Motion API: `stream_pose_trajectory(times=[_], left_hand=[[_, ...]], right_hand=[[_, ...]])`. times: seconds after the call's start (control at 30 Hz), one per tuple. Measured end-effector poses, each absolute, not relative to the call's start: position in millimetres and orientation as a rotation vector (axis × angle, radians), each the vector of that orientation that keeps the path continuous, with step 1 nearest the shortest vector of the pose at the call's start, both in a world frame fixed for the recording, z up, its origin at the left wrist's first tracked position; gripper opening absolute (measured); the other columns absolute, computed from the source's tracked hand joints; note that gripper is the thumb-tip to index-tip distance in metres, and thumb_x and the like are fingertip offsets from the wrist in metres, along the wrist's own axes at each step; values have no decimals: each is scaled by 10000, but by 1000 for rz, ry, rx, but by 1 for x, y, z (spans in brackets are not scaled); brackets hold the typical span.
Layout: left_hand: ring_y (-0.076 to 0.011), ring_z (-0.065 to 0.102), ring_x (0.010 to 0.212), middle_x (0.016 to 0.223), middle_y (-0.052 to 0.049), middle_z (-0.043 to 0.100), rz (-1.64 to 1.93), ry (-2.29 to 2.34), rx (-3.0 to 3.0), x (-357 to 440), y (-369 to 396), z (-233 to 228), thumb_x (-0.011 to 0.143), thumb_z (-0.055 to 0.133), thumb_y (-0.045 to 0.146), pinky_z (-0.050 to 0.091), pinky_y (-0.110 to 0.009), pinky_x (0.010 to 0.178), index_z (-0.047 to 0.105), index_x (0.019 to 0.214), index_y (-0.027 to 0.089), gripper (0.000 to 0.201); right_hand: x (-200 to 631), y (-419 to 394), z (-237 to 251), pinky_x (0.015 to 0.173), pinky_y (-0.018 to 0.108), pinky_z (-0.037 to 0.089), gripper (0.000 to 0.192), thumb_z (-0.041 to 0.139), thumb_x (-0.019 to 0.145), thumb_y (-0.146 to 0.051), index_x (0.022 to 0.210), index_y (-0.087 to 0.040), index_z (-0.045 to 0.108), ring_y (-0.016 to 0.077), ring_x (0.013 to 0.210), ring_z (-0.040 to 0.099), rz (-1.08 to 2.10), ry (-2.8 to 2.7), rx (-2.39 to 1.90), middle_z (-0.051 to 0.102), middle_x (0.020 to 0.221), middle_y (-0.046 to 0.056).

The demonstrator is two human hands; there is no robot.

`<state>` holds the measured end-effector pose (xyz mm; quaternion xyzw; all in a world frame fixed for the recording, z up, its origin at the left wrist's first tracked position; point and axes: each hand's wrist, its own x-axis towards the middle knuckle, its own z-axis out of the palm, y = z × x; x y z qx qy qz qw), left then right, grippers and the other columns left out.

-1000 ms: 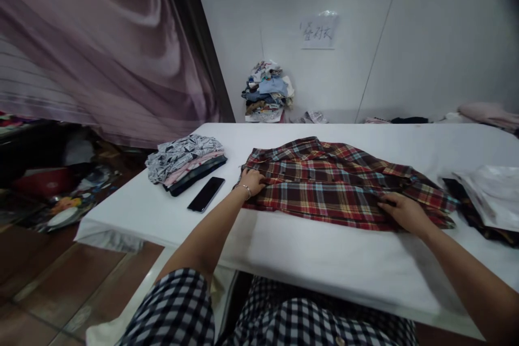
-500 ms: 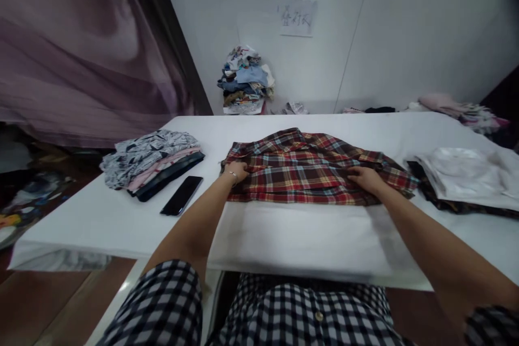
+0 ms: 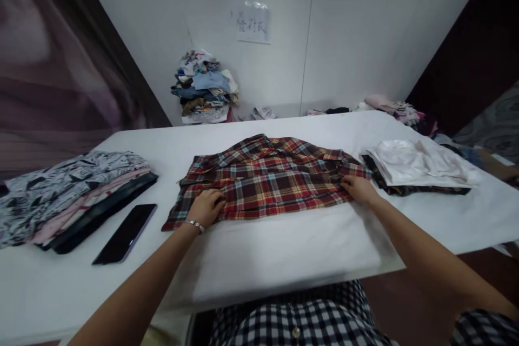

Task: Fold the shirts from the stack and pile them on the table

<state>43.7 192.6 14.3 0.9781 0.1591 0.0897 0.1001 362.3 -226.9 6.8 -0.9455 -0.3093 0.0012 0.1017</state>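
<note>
Left hand (image 3: 208, 207) has shifted toward the near edge of the table (image 3: 287, 248); it now rests on the near border of the plaid shirt (image 3: 271, 184). Right hand (image 3: 359, 189) stays at the shirt's right end. Shirt lies lengthwise mid-table, set back from the near edge, creased.

Left grip: narrow, fingers curled on cloth; pinching or merely pressing, cannot tell. Right grip: likewise narrow, same uncertainty. Hands sit well apart, presumably to keep the fabric flat between them.

Toward the table's left edge: phone (image 3: 125, 235), then folded stack (image 3: 89, 178), printed cloth uppermost. Toward the right edge: white garment (image 3: 421, 165) over dark cloth (image 3: 430, 191). Side placement probably keeps these out of the hands' way. Beyond the far edge: clothes pile (image 3: 208, 86).
</note>
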Motion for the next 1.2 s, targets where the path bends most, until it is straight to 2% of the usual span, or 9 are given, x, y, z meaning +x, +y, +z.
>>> stream_pose_trajectory(times=[0.17, 0.27, 0.33, 0.57, 0.7, 0.8, 1.0, 1.13, 1.2], left_hand=[[-222, 570, 1066, 1111, -81, 650, 506, 417, 2807, 50, 185, 22, 856, 495, 341, 449, -398, 969, 669, 923, 197, 236], [-222, 541, 1140, 1202, -75, 620, 648, 378, 2798, 70, 181, 34, 873, 496, 353, 433, -402, 1002, 666, 993, 205, 256], [-222, 529, 1163, 1227, -73, 613, 639, 457, 2843, 90, 187, 43, 867, 511, 322, 418, -389, 1017, 666, 1019, 204, 247], [-270, 516, 1195, 1260, -122, 605, 272, 1101, 2962, 159, 248, 62, 825, 565, 326, 397, -410, 984, 615, 1156, 178, 366], [-296, 616, 1027, 1027, -147, 695, 137, 1241, 2910, 182, 267, 66, 778, 547, 176, 440, -424, 876, 682, 942, 150, 215], [-258, 598, 1067, 1097, -124, 672, 342, 1191, 2922, 192, 275, 88, 816, 448, 136, 440, -383, 890, 661, 981, 163, 271], [-187, 596, 1067, 1054, -26, 692, 1265, 209, 2937, 151, 227, 146, 832, 419, 121, 256, -460, 1123, 626, 937, 214, 249], [-138, 593, 1080, 1092, 74, 690, 931, -749, 3025, 82, 152, 118, 843, 473, 133, 237, -381, 1166, 640, 930, 315, 261], [-148, 606, 1054, 1049, 85, 698, 741, -910, 3032, 55, 127, 92, 838, 488, 132, 299, -360, 1149, 647, 935, 353, 289]], right_hand=[[336, -192, 23, 1028, 426, 388, 407, 422, 892, -284, 1235, -163, 604, 275, 1235, 492, -390, -1242, -2491, 560, 1322, 125], [313, -162, 22, 1112, 481, 272, 531, 372, 939, -463, 1410, -227, 436, 266, 1408, 253, -285, -1478, -2332, 341, 1510, 76], [302, -149, 8, 1117, 533, 226, 594, 355, 926, -563, 1443, -272, 382, 280, 1424, 201, -96, -1571, -2380, 297, 1529, 69], [302, -147, -32, 1142, 554, 135, 604, 367, 909, -610, 1434, -313, 394, 277, 1427, 178, 137, -1545, -2384, 261, 1534, 54], [322, -142, -5, 1130, 525, 245, 547, 402, 905, -575, 1338, -270, 539, 291, 1380, 313, 251, -1379, -2239, 414, 1463, 64], [361, -122, 21, 1096, 487, 341, 462, 461, 884, -487, 1223, -223, 631, 289, 1282, 463, 78, -1157, -2139, 568, 1325, 85], [433, -49, 53, 1058, 431, 403, 462, 530, 803, -270, 1248, -167, 599, 257, 1196, 547, 59, -750, -2072, 604, 1277, 97], [435, -13, 61, 1109, 357, 341, 619, 463, 715, -82, 1330, -121, 529, 213, 1274, 478, 104, -825, -2053, 533, 1365, 93], [428, -7, 60, 1124, 342, 315, 668, 463, 662, -34, 1318, -124, 550, 226, 1294, 454, 166, -967, -2151, 517, 1382, 77]])
